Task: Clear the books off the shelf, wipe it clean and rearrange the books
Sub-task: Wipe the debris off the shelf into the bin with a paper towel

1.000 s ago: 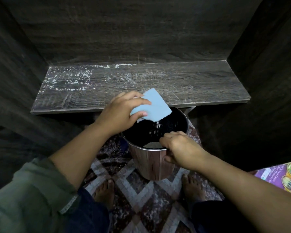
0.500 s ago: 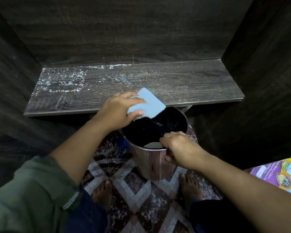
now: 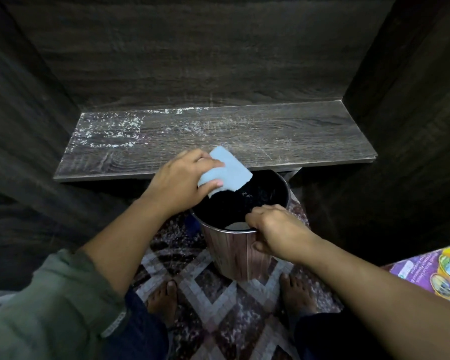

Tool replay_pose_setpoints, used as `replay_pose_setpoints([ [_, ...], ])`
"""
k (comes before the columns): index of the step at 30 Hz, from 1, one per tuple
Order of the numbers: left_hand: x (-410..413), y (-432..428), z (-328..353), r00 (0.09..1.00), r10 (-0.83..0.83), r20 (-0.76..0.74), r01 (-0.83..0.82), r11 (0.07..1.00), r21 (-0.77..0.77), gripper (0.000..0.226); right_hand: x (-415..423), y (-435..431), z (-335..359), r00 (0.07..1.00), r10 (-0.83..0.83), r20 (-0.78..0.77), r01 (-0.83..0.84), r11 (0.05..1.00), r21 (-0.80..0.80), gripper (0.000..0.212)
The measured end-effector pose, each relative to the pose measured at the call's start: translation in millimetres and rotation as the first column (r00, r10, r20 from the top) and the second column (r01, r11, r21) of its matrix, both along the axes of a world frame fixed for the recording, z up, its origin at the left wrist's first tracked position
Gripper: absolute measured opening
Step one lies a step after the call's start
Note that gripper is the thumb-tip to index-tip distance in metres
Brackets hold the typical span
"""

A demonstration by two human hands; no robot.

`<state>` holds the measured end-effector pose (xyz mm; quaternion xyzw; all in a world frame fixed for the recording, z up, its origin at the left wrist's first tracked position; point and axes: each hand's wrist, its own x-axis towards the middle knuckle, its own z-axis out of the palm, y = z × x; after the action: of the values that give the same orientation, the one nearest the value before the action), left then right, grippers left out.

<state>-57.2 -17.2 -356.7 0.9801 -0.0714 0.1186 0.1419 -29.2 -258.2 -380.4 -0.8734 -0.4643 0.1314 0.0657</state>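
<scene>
A dark wood shelf [image 3: 283,136] spans the alcove with no books on it; white crumbs and dust lie on its left part [image 3: 109,128]. My left hand [image 3: 179,183] grips a folded light-blue cloth [image 3: 229,172] at the shelf's front edge, over the mouth of a round bin [image 3: 234,255]. My right hand [image 3: 273,229] holds the bin's near rim and keeps it just below the shelf edge. The bin's inside is dark, with a pale scrap near the rim.
Dark wood walls close in the shelf at left, right and back. A patterned rug [image 3: 213,302] covers the floor, with my bare feet [image 3: 164,300] on it. A purple book cover [image 3: 434,271] lies at the right edge.
The cloth in my left hand has shifted slightly back onto the shelf's front edge. My right hand and the bin have stayed put; the view tilted a little.
</scene>
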Motion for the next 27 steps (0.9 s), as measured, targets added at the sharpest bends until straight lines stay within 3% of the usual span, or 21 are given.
replay_pose_setpoints([
  [2,2.0,-0.6,5.5,0.994,0.018,0.108,-0.02,1.0,0.011,0.046,1.2,2.3,-1.3,1.0,0.004,0.001,-0.004,1.0,0.004,0.029],
  [7,11.3,17.6,-1.9,0.993,0.016,-0.117,-0.021,0.999,-0.041,0.044,3.6,8.4,-3.1,1.0,0.007,0.004,-0.007,1.0,0.001,0.03],
  [11,42.9,51.4,14.6,0.992,0.119,0.05,-0.116,0.992,-0.055,0.044,6.2,12.1,-5.7,1.0,0.001,-0.008,-0.001,0.999,0.036,0.031],
  [14,75.2,70.8,28.9,0.985,0.116,0.129,-0.124,0.99,0.059,0.038,8.3,13.6,-9.4,1.0,0.001,0.003,-0.001,0.998,0.062,0.032],
  [18,114.2,75.4,34.5,0.991,0.03,0.13,-0.068,0.952,0.299,0.036,10.2,14.1,-14.6,1.0,0.018,0.026,-0.02,0.995,0.1,0.035],
  [22,134.8,81.9,19.4,0.965,0.014,0.263,-0.161,0.822,0.547,0.023,14.1,14.3,-19.2,0.999,0.008,0.04,-0.014,0.989,0.147,0.04],
  [24,137.0,84.2,13.0,0.951,0.087,0.296,-0.234,0.828,0.509,0.025,17.0,14.1,-21.4,0.999,0.004,0.041,-0.01,0.988,0.156,0.034],
  [27,136.2,82.9,6.4,0.958,0.165,0.235,-0.248,0.886,0.392,0.035,20.0,13.5,-24.5,1.0,-0.009,0.028,0.005,0.99,0.144,0.035],
])
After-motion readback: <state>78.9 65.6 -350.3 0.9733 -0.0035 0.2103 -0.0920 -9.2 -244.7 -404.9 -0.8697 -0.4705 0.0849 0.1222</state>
